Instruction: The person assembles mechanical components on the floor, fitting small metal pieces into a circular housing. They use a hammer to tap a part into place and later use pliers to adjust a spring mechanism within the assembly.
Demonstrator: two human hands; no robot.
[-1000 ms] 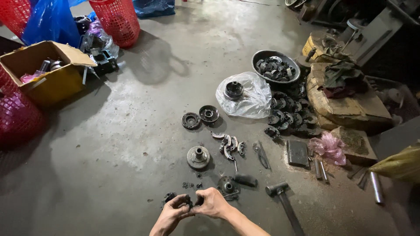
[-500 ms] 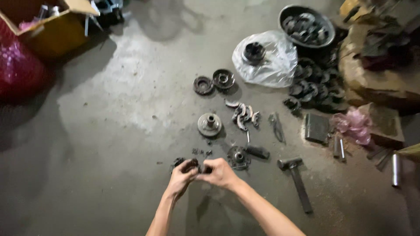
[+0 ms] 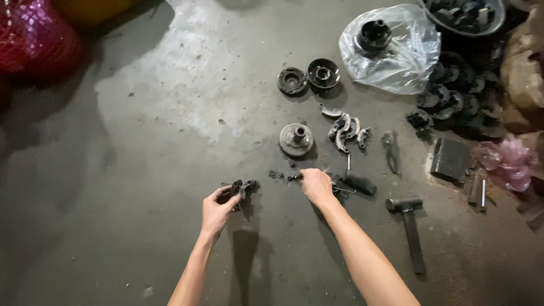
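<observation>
My left hand grips a dark greasy metal part just above the concrete floor. To its right, my right hand has its fingertips closed on a small dark piece among several tiny bits lying on the floor. Behind the right hand lie a round hub with a raised centre, several curved metal shoes and a black-handled tool.
Two black round drums lie further back. A clear plastic bag holds another dark part. A hammer, pliers, a dark block and a pile of dark parts are at right. A red mesh bag sits top left.
My hands were together on the dark part; now they have separated. The left keeps the part, the right has reached out to the small bits. The camera has tilted down and closer.
</observation>
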